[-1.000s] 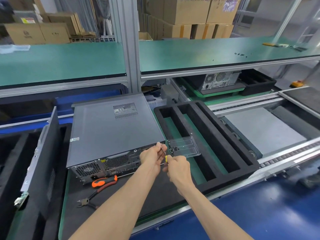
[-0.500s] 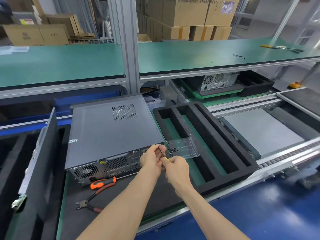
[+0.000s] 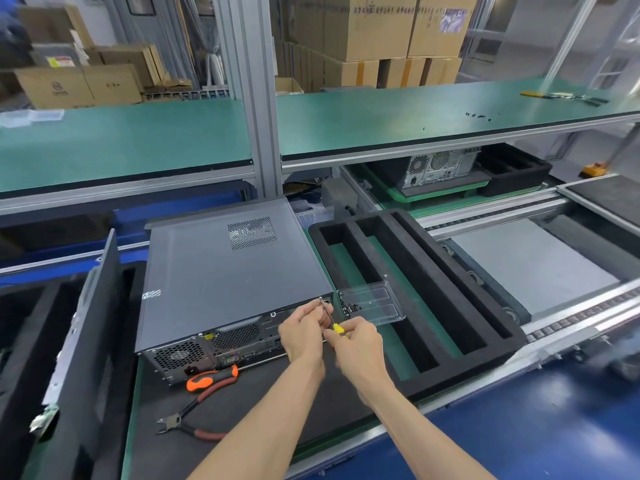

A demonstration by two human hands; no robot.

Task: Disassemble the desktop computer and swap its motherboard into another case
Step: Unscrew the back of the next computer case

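Here, head view: desktop computer lies flat on dark mat, centre-left, rear panel facing viewer. Right hand curled round yellow-handled screwdriver, shaft angled toward 11 o'clock, tip at rear top corner of case. Left hand pinches shaft, fingers narrow. Clear plastic tray with small black screws at 2 o'clock of hands, on black foam insert. Orange-handled tool and pliers at 8 o'clock, on mat.

Beside the computer case, a foam tray blocks the right, a leaning panel the left; pliers and an orange-handled tool lie in front, with bare mat nearer.
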